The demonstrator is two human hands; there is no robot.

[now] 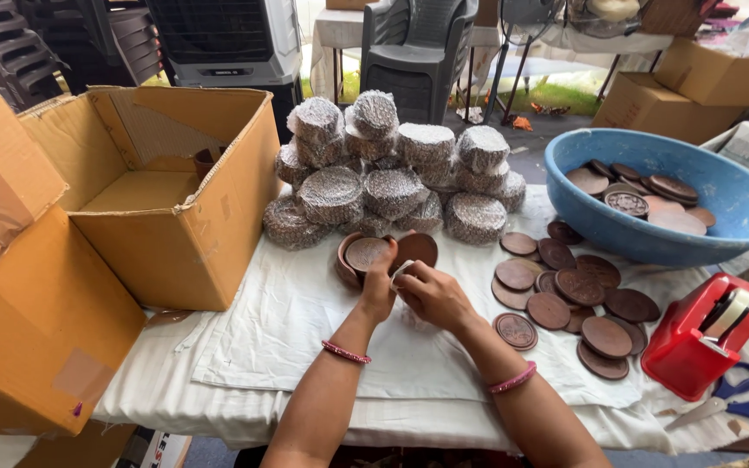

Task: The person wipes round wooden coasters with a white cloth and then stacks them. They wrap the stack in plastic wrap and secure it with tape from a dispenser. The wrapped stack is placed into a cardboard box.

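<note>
Meeting over the white cloth (305, 338) at the middle of the tabletop (175, 407), both hands work one small stack of brown clay discs (373, 256). The left hand (378, 290) is curled shut on the stack's near edge, thumb up against the top disc; the right hand (431, 296) is closed beside it, pinching what looks like a strip of pale tape (402, 273), though the fingertips hide most of it. The stack sits just ahead of the left hand, lying tilted toward the camera. Loose discs (565, 303) lie right, wrapped bundles (392, 173) behind, an open carton (166, 191) left, a tape dispenser (704, 334) far right.
</note>
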